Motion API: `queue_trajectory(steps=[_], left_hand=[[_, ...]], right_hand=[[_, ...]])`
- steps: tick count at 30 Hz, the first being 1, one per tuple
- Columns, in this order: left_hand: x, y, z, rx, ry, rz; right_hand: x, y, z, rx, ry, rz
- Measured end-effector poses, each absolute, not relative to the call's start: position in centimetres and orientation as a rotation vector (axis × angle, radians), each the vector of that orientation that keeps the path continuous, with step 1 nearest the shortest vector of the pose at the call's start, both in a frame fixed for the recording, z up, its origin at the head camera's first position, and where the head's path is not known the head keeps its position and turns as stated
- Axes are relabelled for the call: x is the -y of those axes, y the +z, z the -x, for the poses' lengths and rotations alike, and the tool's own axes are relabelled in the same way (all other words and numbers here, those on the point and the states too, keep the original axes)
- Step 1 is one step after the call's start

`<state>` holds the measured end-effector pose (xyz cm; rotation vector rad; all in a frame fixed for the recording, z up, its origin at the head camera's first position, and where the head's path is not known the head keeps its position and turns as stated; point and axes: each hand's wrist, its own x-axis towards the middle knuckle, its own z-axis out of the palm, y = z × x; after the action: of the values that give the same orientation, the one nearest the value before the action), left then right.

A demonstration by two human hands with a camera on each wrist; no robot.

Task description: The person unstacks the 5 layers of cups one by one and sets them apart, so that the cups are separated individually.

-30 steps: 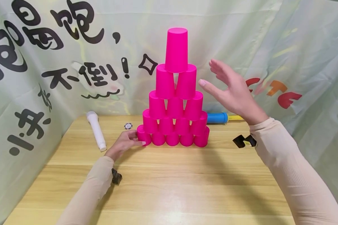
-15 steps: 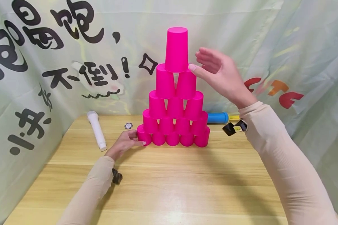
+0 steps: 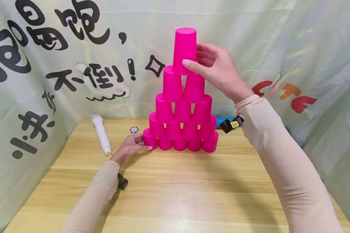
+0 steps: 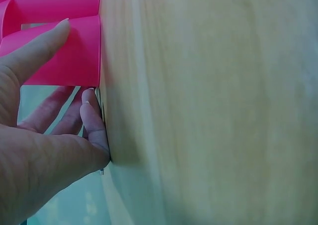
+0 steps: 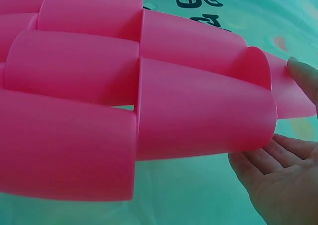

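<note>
Pink cups, all upside down, form a tall pyramid that narrows to one top cup [image 3: 184,45]. My right hand [image 3: 220,69] is around that top cup from the right, thumb across its front and fingers at its far side. In the right wrist view, the thumb lies on the top cup [image 5: 288,96], and the fingers reach past the end of a second-tier cup [image 5: 208,111]. Low at the left, my left hand [image 3: 129,147] holds the bottom-row end cup [image 3: 149,137]. The left wrist view shows its thumb along this cup [image 4: 74,61], the other fingers behind it.
A white microphone-shaped object [image 3: 101,134] lies left of the pyramid on the wooden table [image 3: 175,191]. Behind my left hand is a poker chip [image 3: 134,129]. A blue cylinder [image 3: 221,121] lies behind the pyramid's right side, and a printed curtain [image 3: 140,29] hangs at the back.
My right hand has moved left from beside the pyramid to the top cup, its thumb now across the cup's front. The left hand stays at the bottom-left cup, and the cups stand as before.
</note>
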<state>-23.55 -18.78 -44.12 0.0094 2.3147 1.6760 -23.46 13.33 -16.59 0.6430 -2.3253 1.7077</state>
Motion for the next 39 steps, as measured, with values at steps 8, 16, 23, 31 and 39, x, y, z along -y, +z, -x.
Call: queue_trajectory(steps=[8,16,23,31,39], left_hand=[[18.6,-43.9,23.5,-2.316,1.663,-0.013],[18.5,-43.9,23.5,-2.310,1.666,0.002],[18.6,-43.9,23.5,-2.301,1.673,0.012],[18.7,-44.1,23.6,-2.315,1.664,0.010],[18.8,-44.0,23.5,-2.313,1.652,0.032]], right_hand=[[-13.1,-16.7,23.4,2.303,1.726,-0.686],[-13.1,-16.7,23.5,2.282,1.723,-0.708],[-13.9,-16.3,23.1,2.184,1.729,-0.710],[-16.5,-15.7,22.3,2.079,1.784,-0.624],[-20.6,-16.2,21.2,2.053,1.785,-0.540]])
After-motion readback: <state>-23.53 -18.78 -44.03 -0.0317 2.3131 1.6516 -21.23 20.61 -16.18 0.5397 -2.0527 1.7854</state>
